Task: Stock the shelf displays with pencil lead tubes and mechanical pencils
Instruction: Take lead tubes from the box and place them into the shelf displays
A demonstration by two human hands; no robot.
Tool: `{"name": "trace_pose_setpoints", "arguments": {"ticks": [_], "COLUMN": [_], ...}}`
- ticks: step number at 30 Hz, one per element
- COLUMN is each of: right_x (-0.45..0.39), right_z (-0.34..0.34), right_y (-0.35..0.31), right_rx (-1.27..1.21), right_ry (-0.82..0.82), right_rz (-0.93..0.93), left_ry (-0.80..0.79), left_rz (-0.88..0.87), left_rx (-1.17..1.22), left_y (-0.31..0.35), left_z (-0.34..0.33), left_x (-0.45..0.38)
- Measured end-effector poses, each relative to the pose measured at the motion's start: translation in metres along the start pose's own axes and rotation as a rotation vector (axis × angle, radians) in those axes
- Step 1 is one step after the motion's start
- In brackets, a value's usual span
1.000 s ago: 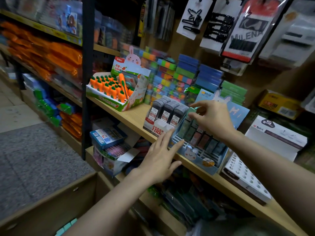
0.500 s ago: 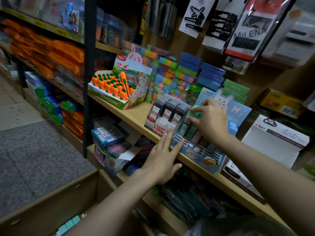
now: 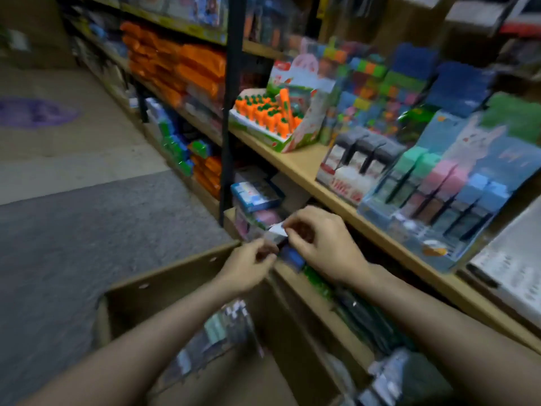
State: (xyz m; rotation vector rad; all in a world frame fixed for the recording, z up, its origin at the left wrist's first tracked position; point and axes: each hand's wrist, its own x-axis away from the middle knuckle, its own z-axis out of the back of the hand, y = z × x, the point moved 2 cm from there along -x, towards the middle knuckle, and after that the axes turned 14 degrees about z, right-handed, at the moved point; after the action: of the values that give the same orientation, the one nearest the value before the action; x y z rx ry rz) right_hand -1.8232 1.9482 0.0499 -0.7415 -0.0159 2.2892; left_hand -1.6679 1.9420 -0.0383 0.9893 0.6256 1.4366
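Both bare forearms reach fwd, converging at centre; left hand (image 3: 251,266) fingers curled, tips pinched together; right hand (image 3: 320,244) just beside it, slightly higher, fingers curled w/ thumb & forefinger pinching; blur hides what's held.

Orange carrot-shaped items with green tops (image 3: 265,112), grey-capped lead tubes (image 3: 363,148), mint, pink, blue-capped tubes (image 3: 448,183) beside them

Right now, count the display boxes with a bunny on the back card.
2. The carrot display stands on the wooden shelf by the black upright; the blue display stands farther right on that shelf, past the grey-tube box. Blur could hide others.
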Motion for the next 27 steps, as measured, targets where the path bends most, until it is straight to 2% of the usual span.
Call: {"name": "trace_pose_setpoints", "arguments": {"ticks": [2, 4, 8, 11, 14, 18, 27], "right_x": [0.008, 0.021, 0.053, 0.081, 0.106, 0.117, 0.106], "right_z": [-0.05, -0.099, -0.179, -0.233, -0.272, -0.307, -0.374], "right_y": [-0.009, -0.015, -0.021, -0.02, -0.016, -0.008, 0.004], "right_rx": [-0.1, -0.178, -0.341, -0.335, -0.309, -0.252, -0.068], "right_ry": [-0.194, -0.345, -0.55, -0.715, -0.86, -0.903, -1.004], "right_rz": [-0.038, -0.132, -0.318, -0.376, -0.421, -0.352, -0.081], "left_ry": [-0.02, -0.018, 0.071, 0.143, 0.07, 0.114, 0.204], "left_rz": [0.306, 0.51, 0.716, 0.884, 1.014, 1.091, 0.953], "left_rx": [0.057, 0.066, 0.06, 0.105, 0.004, -0.104, -0.371], "left_y": [-0.054, -0.103, -0.173, -0.214, -0.235, -0.255, -0.288], "left_z": [0.011, 0.018, 0.007, -0.016, -0.04, -0.055, -0.088], "left_x": [0.005, 0.015, 0.029, 0.034, 0.036, 0.025, 0.007]}}
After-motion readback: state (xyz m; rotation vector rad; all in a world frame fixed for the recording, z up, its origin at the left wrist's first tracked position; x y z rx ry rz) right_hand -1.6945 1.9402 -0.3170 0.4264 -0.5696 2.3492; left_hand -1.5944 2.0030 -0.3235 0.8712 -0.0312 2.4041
